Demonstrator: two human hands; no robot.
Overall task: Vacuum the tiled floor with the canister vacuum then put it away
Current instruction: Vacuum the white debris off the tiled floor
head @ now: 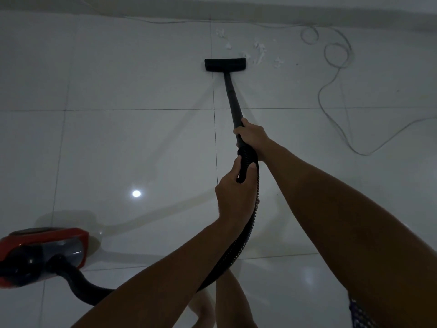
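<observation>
Nearest me, at my lower left, the red canister vacuum (42, 254) sits on the glossy tiled floor (118, 143), its black ribbed hose (238, 247) curving from its front up between my forearms. My left hand (233, 197) curls its fingers around the hose's upper end, thumb on the ribs. Just beyond it, my right hand (251, 136) wraps around the dark wand (233, 98) where it meets the hose. The wand slants forward to the flat black floor head (225, 64), resting on a tile seam. White scraps of debris (259, 49) lie just beside and beyond its right end. A pale power cord (335, 58) loops across the floor further right, near the wall.
</observation>
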